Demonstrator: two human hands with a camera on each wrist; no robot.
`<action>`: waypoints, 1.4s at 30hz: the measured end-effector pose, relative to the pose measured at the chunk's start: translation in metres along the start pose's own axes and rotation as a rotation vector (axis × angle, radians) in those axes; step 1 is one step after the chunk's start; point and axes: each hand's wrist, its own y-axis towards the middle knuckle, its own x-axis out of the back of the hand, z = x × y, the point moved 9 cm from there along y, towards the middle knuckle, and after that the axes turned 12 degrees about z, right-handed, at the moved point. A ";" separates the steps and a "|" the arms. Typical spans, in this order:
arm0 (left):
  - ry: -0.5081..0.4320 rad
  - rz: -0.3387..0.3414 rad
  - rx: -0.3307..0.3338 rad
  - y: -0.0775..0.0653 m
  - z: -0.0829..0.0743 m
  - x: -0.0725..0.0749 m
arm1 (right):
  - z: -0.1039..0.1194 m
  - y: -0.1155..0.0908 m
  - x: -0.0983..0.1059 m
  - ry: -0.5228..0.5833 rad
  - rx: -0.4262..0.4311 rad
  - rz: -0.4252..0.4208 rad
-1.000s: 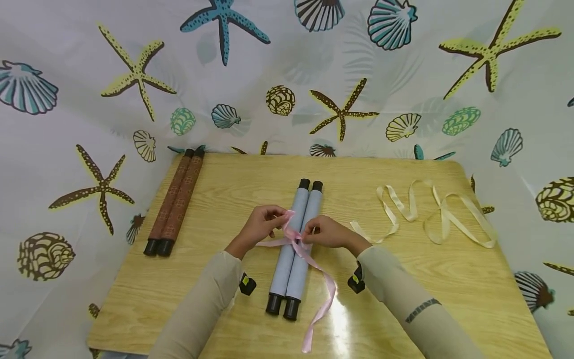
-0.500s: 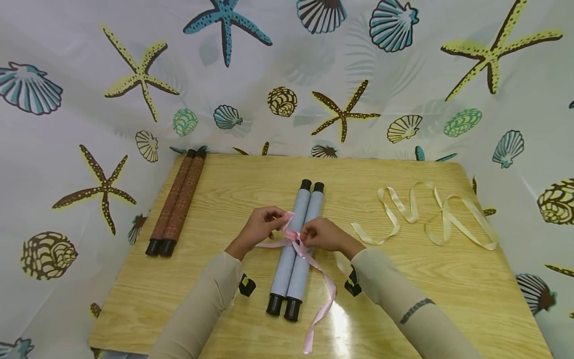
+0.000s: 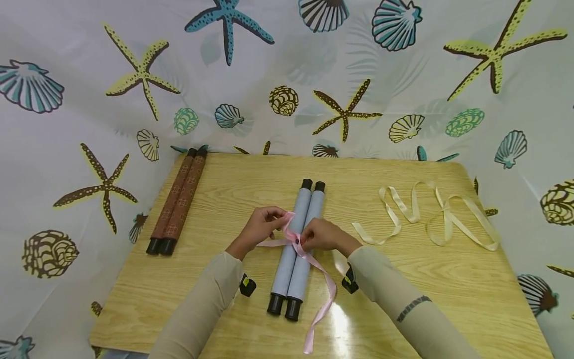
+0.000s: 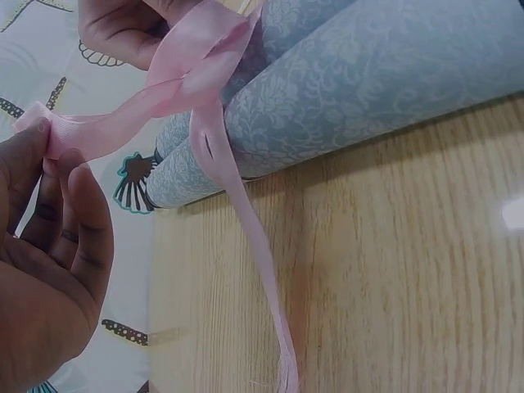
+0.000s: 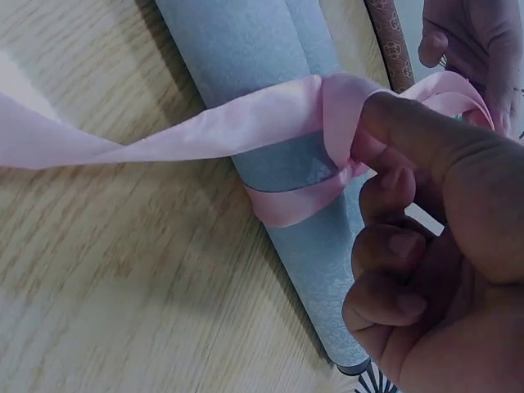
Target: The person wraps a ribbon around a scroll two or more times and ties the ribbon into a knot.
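Observation:
Two grey-blue scrolls (image 3: 283, 271) with black end knobs lie side by side on the wooden table. A pink satin ribbon (image 3: 326, 286) goes round their middle, crossing in a knot on top, with one long tail trailing toward the front and another out to the left. My left hand (image 3: 264, 224) pinches a raised ribbon end between thumb and forefinger, as the left wrist view shows with the ribbon stretched (image 4: 123, 123). Right at the knot, my right hand (image 3: 325, 234) pinches the ribbon, its other fingers curled (image 5: 393, 254). The pinching fingertips are partly hidden by ribbon in the right wrist view.
Two brown patterned scrolls (image 3: 177, 204) with black ends lie along the table's left edge. A loose cream ribbon (image 3: 392, 217) curls over the right side. Behind the table (image 3: 417, 299) hangs a white cloth (image 3: 251, 134) printed with shells and starfish.
My right hand has shifted slightly left, closer in to the knot, its forearm following. The left hand holds its ribbon end almost still.

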 end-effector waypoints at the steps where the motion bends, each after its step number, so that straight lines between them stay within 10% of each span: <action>1: -0.005 0.002 -0.003 0.000 0.000 -0.001 | 0.000 0.000 -0.001 -0.004 0.001 0.009; 17: 0.038 -0.005 0.081 -0.007 0.027 0.015 | -0.042 -0.031 0.014 0.161 -0.164 -0.145; 42: -0.080 -0.111 0.196 -0.002 0.056 0.044 | -0.086 -0.076 0.013 0.181 -0.356 -0.100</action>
